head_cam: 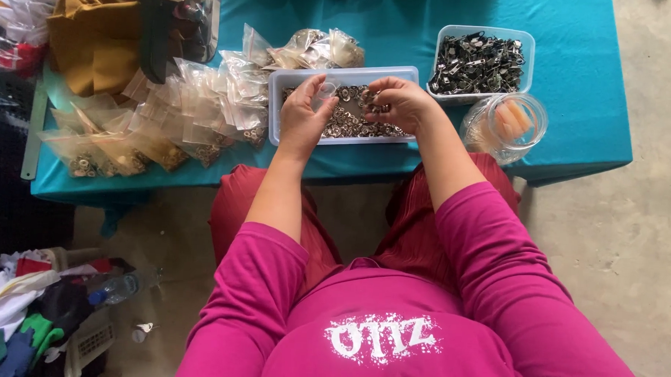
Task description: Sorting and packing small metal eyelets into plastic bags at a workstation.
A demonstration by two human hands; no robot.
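Far left on the tabletop (577, 85), under its teal cloth: folded mustard fabric (95, 46), then a spread of small clear bags (159, 123) already holding metal bits, heaped toward the near edge. More filled bags (314, 48) lie at the far side, just behind the tray.

Centre: a shallow white tray (280, 79) full of small silvery metal rings (353, 121). Both my hands work over it. My left hand (304, 120) rests at the tray's left part, fingers pinched on a small clear bag (325, 88), holding it up. My right hand (402, 101) hovers just beside it, fingers curled and gathered around a few rings; exactly how many I cannot tell.

Right of the tray: a clear box (523, 43) packed with dark metal zipper pulls (475, 63), standing apart from my hands. Nearer and right of that, a round glass jar (501, 127) with something pale orange inside, close to the tabletop's near edge.

Floor (631, 243) below is bare concrete; a clutter of cloth and a plastic bottle (113, 288) lies near left.
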